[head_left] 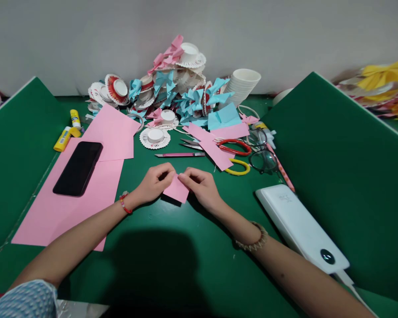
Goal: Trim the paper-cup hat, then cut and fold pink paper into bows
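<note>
A small piece of pink paper (177,191) is held just above the green table, its shadow falling beneath it. My left hand (155,182) pinches its upper left edge between thumb and fingers. On the opposite side, my right hand (202,187) pinches the upper right edge, the two hands almost meeting. Beyond them lie a pink craft knife (181,155) and scissors with a red and a yellow handle loop (238,168). A narrow pink paper strip (215,152) rests across the scissors.
Left, a black phone (78,168) lies on pink sheets (116,132) near yellow glue sticks (63,139). Paper-cup hats with bows (166,84) pile up at the back beside stacked paper cups (243,84). Glasses (263,161) and a white power bank (301,227) lie right, between green side panels (345,176).
</note>
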`<state>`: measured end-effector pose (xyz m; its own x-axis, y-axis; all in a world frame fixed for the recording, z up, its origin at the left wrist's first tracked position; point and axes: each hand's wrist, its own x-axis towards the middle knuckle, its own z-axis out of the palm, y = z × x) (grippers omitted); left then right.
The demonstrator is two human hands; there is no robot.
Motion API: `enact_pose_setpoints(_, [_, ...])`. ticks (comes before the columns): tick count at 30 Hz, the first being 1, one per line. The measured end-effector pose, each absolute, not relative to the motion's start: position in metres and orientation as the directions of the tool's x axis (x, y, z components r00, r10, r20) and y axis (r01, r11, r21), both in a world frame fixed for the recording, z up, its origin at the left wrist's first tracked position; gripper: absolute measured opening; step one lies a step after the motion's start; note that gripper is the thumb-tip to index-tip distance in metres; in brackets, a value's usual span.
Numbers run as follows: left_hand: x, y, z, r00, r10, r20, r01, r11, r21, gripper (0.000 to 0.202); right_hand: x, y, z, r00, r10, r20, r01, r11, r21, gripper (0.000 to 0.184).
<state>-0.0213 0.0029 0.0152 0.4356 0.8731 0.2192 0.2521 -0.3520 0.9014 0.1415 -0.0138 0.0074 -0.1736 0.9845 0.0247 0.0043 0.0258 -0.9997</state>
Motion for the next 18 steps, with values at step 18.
enact_pose_setpoints(18, [-0.0177,-0.0002,0.0178,0.585,0.807,0.077,0.285,-0.294,0.913,0.02,0.142,-0.0144,0.0097,0.117,0.978,0.17,0.07,0.163,-0.984,0.016])
